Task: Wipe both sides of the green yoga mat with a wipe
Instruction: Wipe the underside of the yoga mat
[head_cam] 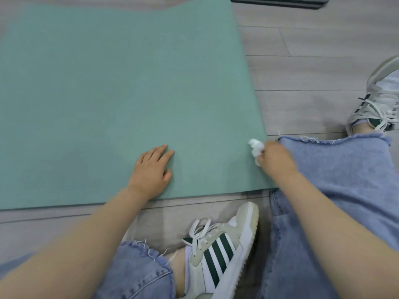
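Grey floorboards carry the mat (121, 93), spread flat, where the left hand (152, 172) presses open-palmed while the right hand (275, 160) grips a balled wipe (255, 147) at the mat's right edge (best wiped in long overlapping strokes, I'd say).

Green yoga mat (121, 93): matt, finely grained, foam-like, no shine anywhere. Wipe (256, 148) in the right hand (275, 159): white, crumpled, soft like thin cloth or paper; floor (323, 67): grey planks with a wood-grain look, smooth, faint sheen. Jeans (336, 169): pale blue denim, woven and rough, frayed threads at the hems; sneakers (224, 251): smooth off-white panels like leather or synthetic, dark green stripes, flat white cloth laces, ribbed rubbery sole.
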Action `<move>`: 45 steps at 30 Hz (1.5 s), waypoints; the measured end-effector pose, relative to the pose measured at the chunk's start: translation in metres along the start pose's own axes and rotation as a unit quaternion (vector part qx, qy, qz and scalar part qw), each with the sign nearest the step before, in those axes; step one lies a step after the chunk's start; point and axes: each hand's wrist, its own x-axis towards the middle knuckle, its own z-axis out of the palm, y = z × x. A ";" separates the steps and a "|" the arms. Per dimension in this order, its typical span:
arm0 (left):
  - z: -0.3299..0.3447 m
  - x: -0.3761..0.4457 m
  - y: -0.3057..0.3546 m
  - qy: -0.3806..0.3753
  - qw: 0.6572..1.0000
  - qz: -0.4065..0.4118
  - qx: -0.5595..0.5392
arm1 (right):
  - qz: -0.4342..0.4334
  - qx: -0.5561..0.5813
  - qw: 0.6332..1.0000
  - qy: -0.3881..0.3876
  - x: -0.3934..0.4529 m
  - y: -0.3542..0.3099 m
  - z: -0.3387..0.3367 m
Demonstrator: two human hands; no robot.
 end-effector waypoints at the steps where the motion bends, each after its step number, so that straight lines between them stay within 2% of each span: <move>1: -0.001 -0.001 0.005 -0.014 1.000 -0.013 0.001 | 0.044 0.002 0.999 0.015 0.005 0.016 -0.006; 3: -0.002 0.002 0.015 -0.040 0.998 -0.038 0.016 | 0.070 0.011 0.997 0.029 0.009 0.017 -0.004; 6: -0.007 0.009 0.026 -0.075 0.995 -0.060 0.031 | 0.004 0.060 0.997 0.053 -0.003 -0.027 0.021; 7: -0.009 0.011 0.026 -0.084 0.994 -0.060 0.032 | -0.040 0.082 0.995 0.045 -0.011 -0.047 0.032; 10: -0.015 0.014 0.022 -0.121 0.990 -0.050 0.043 | -0.169 0.115 0.978 -0.047 -0.042 -0.103 0.057; 13: -0.017 0.015 0.020 -0.138 0.988 -0.044 0.045 | -0.201 0.116 0.971 -0.058 -0.049 -0.114 0.064; 15: -0.018 0.014 0.020 -0.139 0.988 -0.045 0.047 | -0.186 0.102 0.976 -0.044 -0.038 -0.093 0.064; 20: -0.019 0.013 0.021 -0.136 0.988 -0.050 0.046 | -0.011 0.025 0.998 0.049 -0.005 0.002 0.041; 23: -0.019 0.014 0.021 -0.131 0.989 -0.053 0.041 | 0.053 0.027 0.994 0.088 -0.002 0.020 0.021; 25: -0.019 0.014 0.021 -0.133 0.989 -0.054 0.039 | -0.006 0.072 0.995 0.066 -0.017 -0.014 0.024; 26: -0.019 0.014 0.021 -0.134 0.989 -0.054 0.038 | -0.077 0.103 0.992 0.018 -0.028 -0.038 0.033; 28: -0.019 0.015 0.021 -0.133 0.989 -0.057 0.041 | -0.228 0.120 0.962 -0.094 -0.056 -0.083 0.055; 30: -0.019 0.015 0.021 -0.133 0.989 -0.057 0.041 | -0.270 0.118 0.948 -0.116 -0.062 -0.093 0.057; 32: -0.020 0.015 0.021 -0.131 0.989 -0.056 0.042 | -0.197 0.089 0.970 -0.111 -0.048 -0.063 0.042; 34: -0.019 0.014 0.021 -0.129 0.989 -0.054 0.043 | -0.068 0.007 0.993 -0.094 -0.032 -0.008 0.024; 36: -0.019 0.013 0.020 -0.125 0.990 -0.055 0.043 | 0.035 -0.043 0.996 -0.076 -0.023 0.035 0.009; 38: -0.019 0.013 0.020 -0.125 0.990 -0.054 0.040 | 0.061 -0.054 0.993 -0.082 -0.021 0.034 0.012; 39: -0.019 0.013 0.020 -0.127 0.990 -0.054 0.039 | 0.045 -0.035 0.994 -0.095 -0.025 0.020 0.018; 41: -0.019 0.012 0.021 -0.130 0.989 -0.056 0.039 | -0.062 0.019 0.991 -0.117 -0.044 -0.016 0.035; 43: -0.019 0.013 0.021 -0.131 0.989 -0.055 0.041 | -0.197 0.034 0.968 -0.152 -0.071 -0.049 0.049; 45: -0.018 0.013 0.020 -0.129 0.989 -0.054 0.040 | -0.258 0.037 0.949 -0.176 -0.074 -0.057 0.050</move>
